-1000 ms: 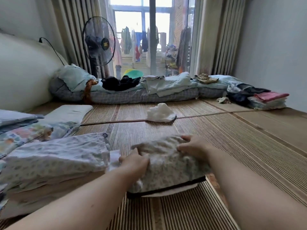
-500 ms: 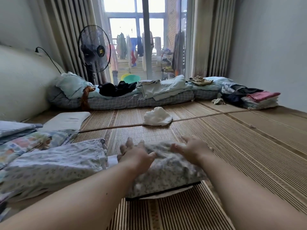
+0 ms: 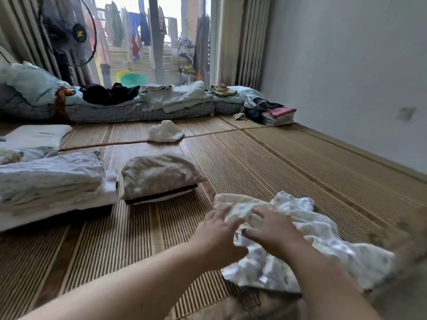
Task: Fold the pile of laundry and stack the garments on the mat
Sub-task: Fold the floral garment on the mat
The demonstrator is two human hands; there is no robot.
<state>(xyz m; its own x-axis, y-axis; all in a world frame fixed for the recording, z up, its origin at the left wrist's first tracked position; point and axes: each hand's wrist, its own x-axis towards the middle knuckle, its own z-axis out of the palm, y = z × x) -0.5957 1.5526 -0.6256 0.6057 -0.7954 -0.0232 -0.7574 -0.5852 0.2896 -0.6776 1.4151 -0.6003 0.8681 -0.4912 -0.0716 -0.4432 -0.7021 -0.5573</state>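
— What lies on the mat (image 3: 254,162)?
— Two folded piles: a wide stack (image 3: 53,179), then a small stack (image 3: 159,174), rounded on top.
— And the hands?
— Left hand (image 3: 217,236), fingers (image 3: 228,214) straight, touches one crumpled garment (image 3: 323,229); right hand (image 3: 275,232) lies on it, fingers spread, gripping nothing. Thin, wrinkled, printed cloth; ribbed woven mat.

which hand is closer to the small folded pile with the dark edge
Left. The left hand is right of the folded pile, toward the camera; the right hand is farther right.
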